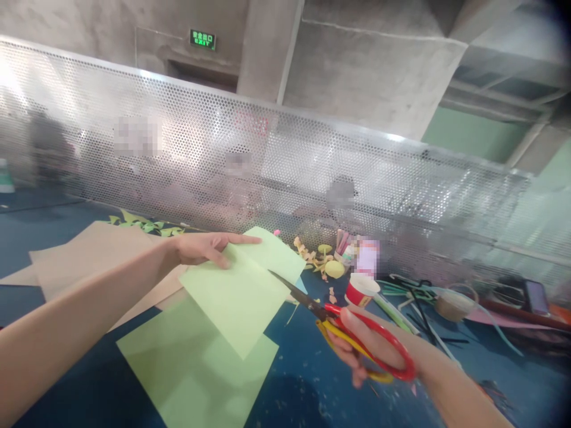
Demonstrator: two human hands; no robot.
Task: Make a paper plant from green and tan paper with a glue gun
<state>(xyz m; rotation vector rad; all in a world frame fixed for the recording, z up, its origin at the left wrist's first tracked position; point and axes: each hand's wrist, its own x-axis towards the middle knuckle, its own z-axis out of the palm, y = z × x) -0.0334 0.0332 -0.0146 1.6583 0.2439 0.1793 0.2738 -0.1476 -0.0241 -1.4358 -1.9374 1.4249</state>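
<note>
A light green sheet of paper (241, 297) is raised above the blue table, with a crease or cut running across it. My left hand (207, 246) grips its upper left side, thumb on top and index finger stretched along the far part. Red and yellow-handled scissors (379, 333) are in my right hand (352, 345), fingers through the loops. Their dark blades reach into the sheet's right side, at the line between its two parts. Beneath lies another green sheet (191, 362), flat on the table.
Brown paper sheets (93, 249) lie at left, green paper scraps (151, 226) behind them. Beyond the scissors are a red and white paper cup (361, 289), yellow scraps (334, 269), a tape roll (452, 303), thin strips and a phone (535, 297). A perforated metal panel (285, 160) borders the table's back.
</note>
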